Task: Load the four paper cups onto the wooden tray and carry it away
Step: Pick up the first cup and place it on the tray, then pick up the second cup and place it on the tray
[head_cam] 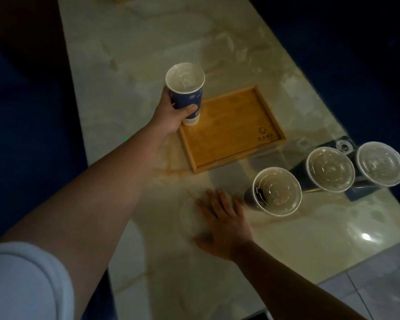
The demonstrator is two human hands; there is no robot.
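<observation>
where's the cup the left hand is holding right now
In the head view, the left hand grips the cup at the wooden tray's near-left corner, its base at the rim.

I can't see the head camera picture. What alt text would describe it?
A person's left hand holds a lidded paper cup at the corner of an empty wooden tray on a marble table. The right hand rests flat on the table beside three more lidded cups.

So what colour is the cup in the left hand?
Dark blue with a white base, clear lid; cup in left hand, head view.
</observation>
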